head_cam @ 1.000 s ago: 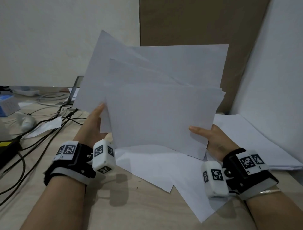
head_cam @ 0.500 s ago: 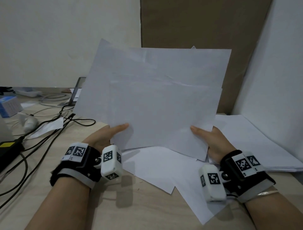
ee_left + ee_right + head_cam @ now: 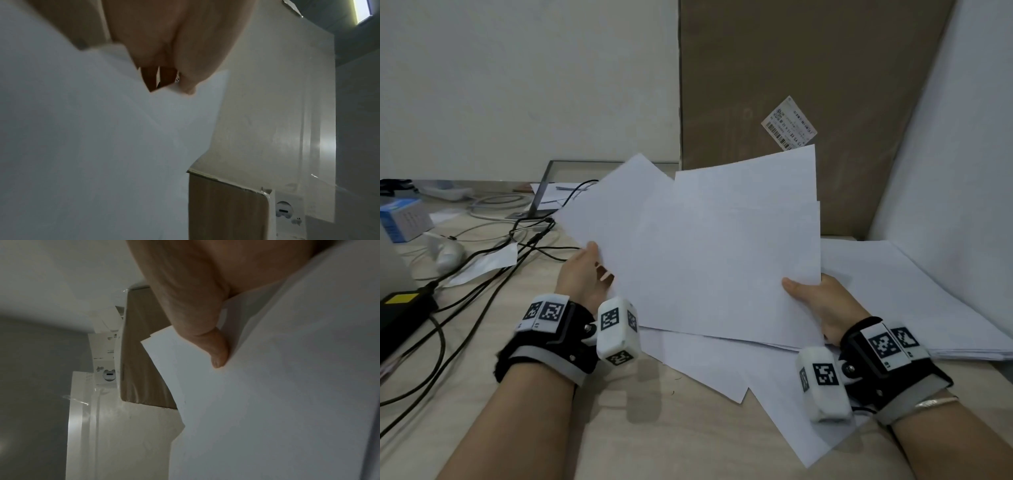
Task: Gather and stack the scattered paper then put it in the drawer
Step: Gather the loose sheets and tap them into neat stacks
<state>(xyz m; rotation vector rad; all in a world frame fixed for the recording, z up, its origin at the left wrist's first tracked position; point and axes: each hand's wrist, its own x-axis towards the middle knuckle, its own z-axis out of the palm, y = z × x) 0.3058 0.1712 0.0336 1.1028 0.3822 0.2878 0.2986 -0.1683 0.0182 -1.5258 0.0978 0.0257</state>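
Observation:
A fanned bunch of white paper sheets [image 3: 705, 260] is held tilted above the desk between both hands. My left hand [image 3: 585, 270] grips its left edge, thumb on the front and fingers behind; the left wrist view shows that hand [image 3: 176, 61] pinching the sheets [image 3: 92, 146]. My right hand [image 3: 811, 298] grips the lower right edge, with the thumb [image 3: 216, 352] pressed on the top sheet [image 3: 277, 402]. Two more loose sheets [image 3: 709, 366] lie askew on the desk below the bunch. No drawer is in view.
A flat pile of paper [image 3: 914, 301] lies at the right against a white board. A brown cardboard panel [image 3: 791, 85] with a barcode label stands behind. Cables [image 3: 493, 270], a blue box [image 3: 404, 219] and a black device [image 3: 400, 308] crowd the left of the wooden desk [image 3: 654, 428].
The bunch has dropped from upright to a lower, flatter tilt and fanned at the left. My left hand shifted from the bottom edge up the left edge. The right hand kept its grip.

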